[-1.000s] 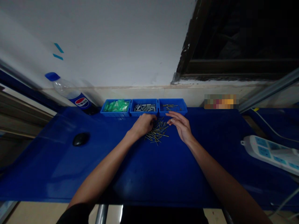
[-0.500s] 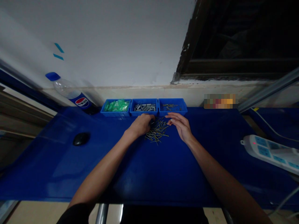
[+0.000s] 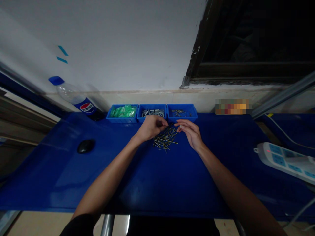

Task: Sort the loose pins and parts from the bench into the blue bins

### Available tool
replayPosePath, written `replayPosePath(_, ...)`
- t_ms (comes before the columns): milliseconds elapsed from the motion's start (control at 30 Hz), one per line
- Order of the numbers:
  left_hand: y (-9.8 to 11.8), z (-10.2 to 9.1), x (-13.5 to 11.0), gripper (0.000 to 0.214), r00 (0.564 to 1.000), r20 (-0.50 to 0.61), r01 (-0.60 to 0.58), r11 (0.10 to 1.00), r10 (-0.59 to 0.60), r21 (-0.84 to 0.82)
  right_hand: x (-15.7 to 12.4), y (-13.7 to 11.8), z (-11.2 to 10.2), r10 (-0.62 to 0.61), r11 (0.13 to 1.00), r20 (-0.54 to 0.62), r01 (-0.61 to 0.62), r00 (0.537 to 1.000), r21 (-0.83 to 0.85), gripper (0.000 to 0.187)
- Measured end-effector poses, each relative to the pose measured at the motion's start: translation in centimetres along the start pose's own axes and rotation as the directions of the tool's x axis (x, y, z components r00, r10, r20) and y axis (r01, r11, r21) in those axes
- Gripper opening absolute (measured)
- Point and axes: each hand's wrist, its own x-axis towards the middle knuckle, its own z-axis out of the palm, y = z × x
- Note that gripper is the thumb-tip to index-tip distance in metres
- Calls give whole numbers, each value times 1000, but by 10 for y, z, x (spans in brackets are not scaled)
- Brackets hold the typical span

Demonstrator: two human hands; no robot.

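A loose pile of thin, brass-coloured metal pins [image 3: 164, 141], like nails or long screws, lies on the blue table top [image 3: 152, 183]. My left hand [image 3: 150, 127] is over the pile's upper left edge, thumb and fingers pinched together; whatever is between the fingertips is too small to make out. On the other side, my right hand [image 3: 191, 131] rests beside the pile with its fingers stretched out toward the left hand. I see nothing held in it. Behind the hands is a blue bin [image 3: 182, 119] with a few similar pins inside.
Beside that bin stand a middle bin of short grey metal pieces [image 3: 155, 113] and a left bin of green plastic packets [image 3: 124, 111]. A cola bottle [image 3: 85, 106] and a black mouse [image 3: 85, 146] are at left, a white power strip [image 3: 283, 160] at right.
My left hand has lifted slightly and shifted right, its fingertips now closer to my right hand. The right hand has hardly moved.
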Motion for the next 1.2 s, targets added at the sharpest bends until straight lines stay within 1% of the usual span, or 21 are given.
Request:
replayPosePath(67,1,1,1,13,999,-38,15,996,-19,-86,0,2,-1,-9,1000,18,10,1000,-14,25)
replayPosePath(167,3,3,1,16,995,-96,18,990,-32,-140,0,4,-3,-6,999,85,11,996,-53,25)
replayPosePath(233,3,4,1,18,993,-111,18,986,-37,-165,-1,4,-4,14,997,147,-2,989,-78,27)
replayPosePath(300,3,6,1,18,994,-104,16,980,-38,-199,-2,2,-5,26,996,186,-8,982,-94,29)
replayPosePath(400,3,8,1,18,997,-72,26,975,-43,-222,-2,0,-6,14,996,180,2,984,-85,27)
replayPosePath(533,1,11,0,15,998,-40,37,980,-46,-195,-1,1,-6,17,998,148,-7,989,-70,23)
replayPosePath(600,1,10,0,15,999,-28,29,987,-34,-156,-1,2,-5,20,997,140,-10,990,-74,22)
replayPosePath(667,1,5,0,16,1000,9,9,997,-8,-78,-1,3,-4,14,997,115,-5,993,-71,20)
replayPosePath(733,1,-3,-1,19,996,89,-18,999,13,51,-1,3,-3,2,999,57,1,998,-49,20)
replayPosePath(767,1,-8,-2,23,990,142,-30,991,11,133,-1,2,-2,-4,1000,23,5,1000,-31,22)
replayPosePath(833,-1,-19,-5,31,965,262,-72,958,-3,278,-1,0,0,-10,1000,-34,11,999,5,31)
replayPosePath(900,-4,-26,-7,34,929,367,-105,922,-42,372,-1,-2,1,-11,1000,-53,12,999,24,43)
replayPosePath(933,-5,-28,-8,35,913,401,-109,908,-70,405,-1,-4,1,-10,1000,-52,11,999,26,47)
replayPosePath(1033,-8,-26,-8,39,888,438,-88,882,-142,464,-1,-5,2,-1,1000,-38,2,999,19,48)
replayPosePath(1200,-2,-17,-5,41,888,408,-19,870,-212,492,-1,-6,2,9,1000,-31,-8,999,20,41)
